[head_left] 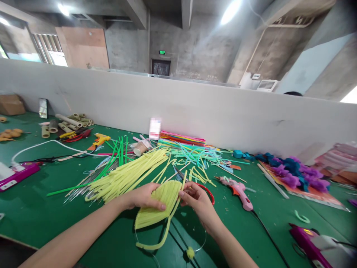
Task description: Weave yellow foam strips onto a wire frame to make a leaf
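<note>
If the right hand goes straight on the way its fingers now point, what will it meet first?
Beyond the yellow strip that the right hand seems to pinch, it would probably meet the yellow piece in the left hand first; exact depth is unclear.

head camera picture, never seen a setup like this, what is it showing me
There's no machine here: one camera, worn on a person's head, looks forward and down at their bare hands. The left hand holds a leaf-shaped, fuzzy yellow piece; the right hand pinches a thin, fuzzy yellow strip along its edge. On the green tabletop, just beyond the hands, lies a loose bundle of fuzzy yellow stems. To the right are a pink glue gun with an orange trigger and fluffy purple clumps.
</note>
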The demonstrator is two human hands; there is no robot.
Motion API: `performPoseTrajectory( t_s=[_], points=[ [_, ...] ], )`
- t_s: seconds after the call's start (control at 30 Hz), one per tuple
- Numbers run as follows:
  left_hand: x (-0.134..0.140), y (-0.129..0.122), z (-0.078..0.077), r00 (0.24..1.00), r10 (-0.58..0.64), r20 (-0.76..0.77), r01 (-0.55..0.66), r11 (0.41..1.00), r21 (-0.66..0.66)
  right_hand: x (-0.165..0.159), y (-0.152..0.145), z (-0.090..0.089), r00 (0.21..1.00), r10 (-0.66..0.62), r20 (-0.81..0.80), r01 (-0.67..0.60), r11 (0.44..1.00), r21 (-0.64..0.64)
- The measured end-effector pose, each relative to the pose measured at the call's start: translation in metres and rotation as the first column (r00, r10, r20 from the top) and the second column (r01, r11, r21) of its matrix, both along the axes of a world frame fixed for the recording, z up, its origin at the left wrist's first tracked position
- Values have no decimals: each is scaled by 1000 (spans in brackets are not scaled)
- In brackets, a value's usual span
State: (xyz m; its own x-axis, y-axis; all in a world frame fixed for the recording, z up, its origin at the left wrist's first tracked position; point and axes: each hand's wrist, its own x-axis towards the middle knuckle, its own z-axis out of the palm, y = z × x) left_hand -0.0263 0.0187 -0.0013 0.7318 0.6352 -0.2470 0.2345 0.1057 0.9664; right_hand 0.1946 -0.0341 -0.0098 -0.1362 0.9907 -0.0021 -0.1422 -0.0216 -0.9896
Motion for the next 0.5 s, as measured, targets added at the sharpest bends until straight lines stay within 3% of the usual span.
performPoseTrajectory(
  t_s=[0.17,0.37,0.43,0.5],
  points=[
    [4,-1,-2,997,25,74,-22,999,-40,2,1,0,998,-27,62,30,999,-42],
    [0,2,4,987,147,59,-145,989,-36,5,0,1,950,209,230,-160,964,-213],
    [-2,3,5,984,167,66,-165,986,-32,4,1,-3,950,163,266,-125,980,-154],
    [-1,3,5,980,182,82,-179,983,-36,3,3,-7,944,-24,329,23,1000,5]
  ],
)
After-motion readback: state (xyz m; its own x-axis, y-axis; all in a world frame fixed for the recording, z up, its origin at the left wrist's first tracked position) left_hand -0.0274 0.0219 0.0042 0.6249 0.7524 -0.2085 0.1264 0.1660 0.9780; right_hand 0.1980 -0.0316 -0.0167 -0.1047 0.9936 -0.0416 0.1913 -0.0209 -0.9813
